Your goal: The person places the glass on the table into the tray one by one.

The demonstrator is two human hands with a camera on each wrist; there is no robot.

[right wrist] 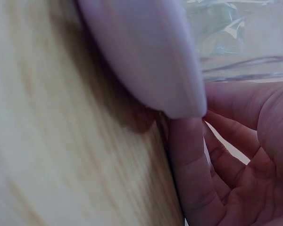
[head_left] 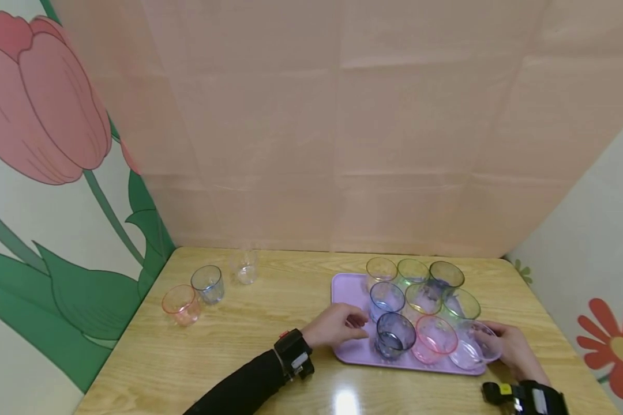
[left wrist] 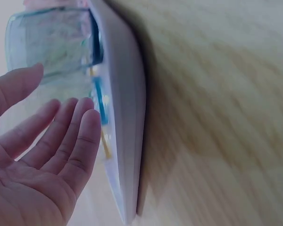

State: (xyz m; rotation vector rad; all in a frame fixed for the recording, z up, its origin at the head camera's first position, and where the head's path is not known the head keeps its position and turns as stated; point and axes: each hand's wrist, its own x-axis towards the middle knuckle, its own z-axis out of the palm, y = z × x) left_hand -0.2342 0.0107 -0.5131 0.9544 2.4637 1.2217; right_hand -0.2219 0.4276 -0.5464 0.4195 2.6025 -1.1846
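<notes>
A lilac tray (head_left: 345, 291) holds several tinted drinking glasses standing close together. My left hand (head_left: 337, 326) hovers at the tray's left side, fingers loosely bent and holding nothing. Nearest to it are a dark blue-grey glass (head_left: 396, 336) and a blue glass (head_left: 386, 301); the left wrist view shows its fingers apart from the glass wall. At the front right corner, my right hand (head_left: 515, 347) grips the tray's rim (right wrist: 179, 89), with a finger (right wrist: 188, 165) low at the edge and the thumb by a clear glass (head_left: 472, 349). The thumb tip is hidden.
Left on the wooden table (head_left: 270, 323) stand an orange-pink glass (head_left: 183, 308), a grey-blue glass (head_left: 209, 285) and a clear glass (head_left: 246, 271). Behind the table hangs a pinkish cloth (head_left: 337, 144). Flower-patterned panels (head_left: 47, 276) flank both sides.
</notes>
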